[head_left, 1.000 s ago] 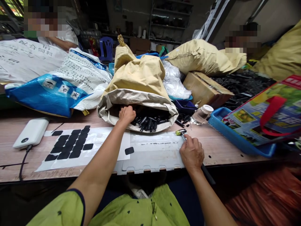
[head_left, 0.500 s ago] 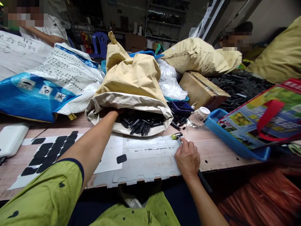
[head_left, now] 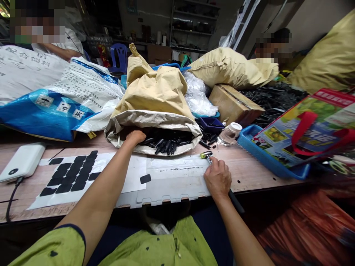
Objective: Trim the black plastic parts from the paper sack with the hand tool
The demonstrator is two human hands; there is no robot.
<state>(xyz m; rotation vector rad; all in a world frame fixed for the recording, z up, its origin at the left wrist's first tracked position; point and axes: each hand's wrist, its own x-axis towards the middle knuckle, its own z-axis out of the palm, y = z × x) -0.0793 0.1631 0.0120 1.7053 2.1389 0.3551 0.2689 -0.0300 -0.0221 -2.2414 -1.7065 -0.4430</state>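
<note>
My left hand [head_left: 136, 137] is at the mouth of a tan woven sack [head_left: 155, 90], beside the black plastic parts [head_left: 166, 145] lying inside its opening. The fingers of that hand are hidden in the shadow of the sack, so what they hold does not show. At the right, my right hand [head_left: 217, 178] is wrapped around the handle of a small hammer [head_left: 206, 154]. Its yellowish-tipped head points away from me over the table, and the dark handle end sticks out below the hand. Under the hammer lies a pale grey mat [head_left: 177, 186].
Black rounded stickers [head_left: 72, 171] lie on white sheets at left, near a white power bank [head_left: 23, 161]. A clear jar [head_left: 230, 133], a blue basket [head_left: 273, 162] with a printed bag, and a cardboard box [head_left: 235, 103] stand right. Two people sit beyond the table.
My left hand has drawn back from deeper in the sack, so its back now shows at the opening. The right hand keeps hold of the hammer. The view has shifted slightly.
</note>
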